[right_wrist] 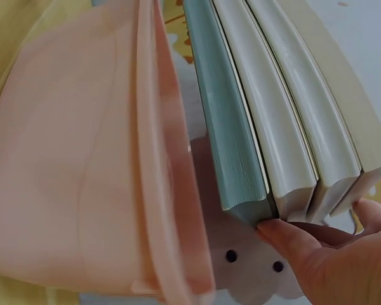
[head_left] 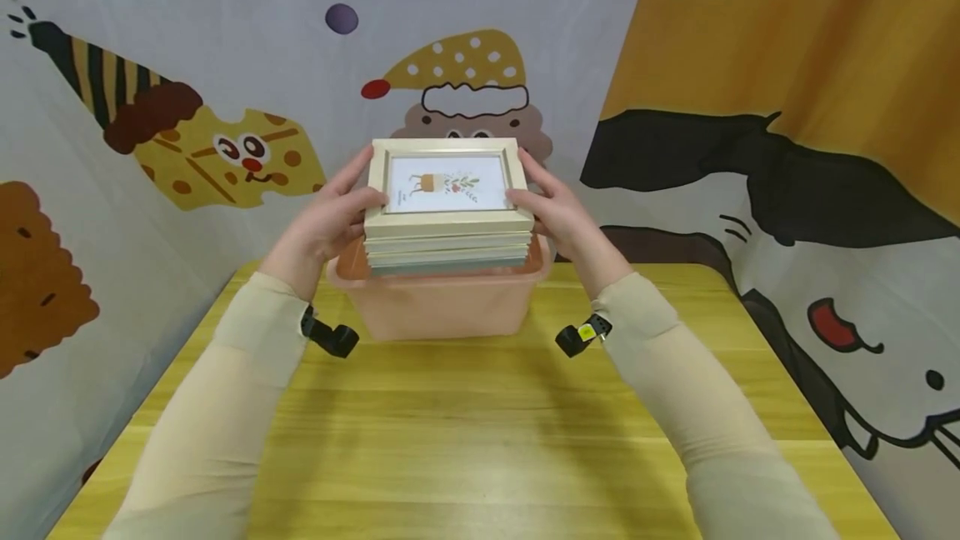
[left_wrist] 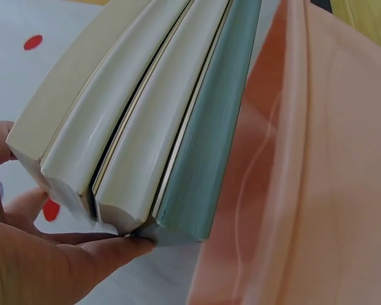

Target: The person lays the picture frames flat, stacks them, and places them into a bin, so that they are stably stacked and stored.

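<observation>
Both hands hold a stack of picture frames by its two short ends, above the pink plastic bin. The top frame is cream and shows a print of a potted plant on legs. Under it come white frames, with a teal frame at the bottom. My left hand grips the left end and my right hand the right end, fingers along the sides. The stack overlaps the bin's opening in the head view, and the bin's inside is mostly hidden behind it.
The bin stands on a yellow wood-grain table, toward its far edge. Behind it hangs a cloth printed with cartoon figures. A black wrist camera is strapped to the left wrist, another camera to the right.
</observation>
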`<state>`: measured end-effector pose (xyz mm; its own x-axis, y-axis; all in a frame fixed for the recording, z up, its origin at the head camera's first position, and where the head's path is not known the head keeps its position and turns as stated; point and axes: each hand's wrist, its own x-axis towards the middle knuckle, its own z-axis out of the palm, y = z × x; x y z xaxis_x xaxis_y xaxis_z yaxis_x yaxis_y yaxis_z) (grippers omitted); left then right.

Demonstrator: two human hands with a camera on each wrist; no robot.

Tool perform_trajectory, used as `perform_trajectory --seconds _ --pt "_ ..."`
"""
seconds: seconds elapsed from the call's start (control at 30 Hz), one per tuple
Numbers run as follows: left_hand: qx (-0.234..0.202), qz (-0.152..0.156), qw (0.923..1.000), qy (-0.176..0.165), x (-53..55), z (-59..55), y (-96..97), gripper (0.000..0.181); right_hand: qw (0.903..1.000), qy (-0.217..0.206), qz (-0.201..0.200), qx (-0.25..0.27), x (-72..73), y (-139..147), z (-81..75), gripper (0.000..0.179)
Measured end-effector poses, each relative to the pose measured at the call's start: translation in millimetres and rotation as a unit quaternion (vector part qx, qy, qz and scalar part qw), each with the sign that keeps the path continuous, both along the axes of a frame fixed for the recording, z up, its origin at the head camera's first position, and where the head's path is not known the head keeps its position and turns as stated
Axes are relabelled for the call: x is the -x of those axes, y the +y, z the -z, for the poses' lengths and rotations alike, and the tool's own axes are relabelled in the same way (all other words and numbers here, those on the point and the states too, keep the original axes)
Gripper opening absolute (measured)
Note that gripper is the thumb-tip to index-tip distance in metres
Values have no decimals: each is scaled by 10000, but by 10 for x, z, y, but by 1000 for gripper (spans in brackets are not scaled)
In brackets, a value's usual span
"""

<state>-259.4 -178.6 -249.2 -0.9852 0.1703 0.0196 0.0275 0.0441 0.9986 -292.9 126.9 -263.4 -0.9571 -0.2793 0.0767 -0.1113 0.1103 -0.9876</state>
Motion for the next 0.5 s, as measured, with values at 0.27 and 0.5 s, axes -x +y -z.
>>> perform_trajectory --seconds 0.27,0.5 --pt "130 -141 9998 -75 148 158 -29 80 9997 -193 47 116 135 -50 162 74" --pt "104 -108 9998 -159 228 266 -41 82 9988 -422 111 210 205 -83 258 75"
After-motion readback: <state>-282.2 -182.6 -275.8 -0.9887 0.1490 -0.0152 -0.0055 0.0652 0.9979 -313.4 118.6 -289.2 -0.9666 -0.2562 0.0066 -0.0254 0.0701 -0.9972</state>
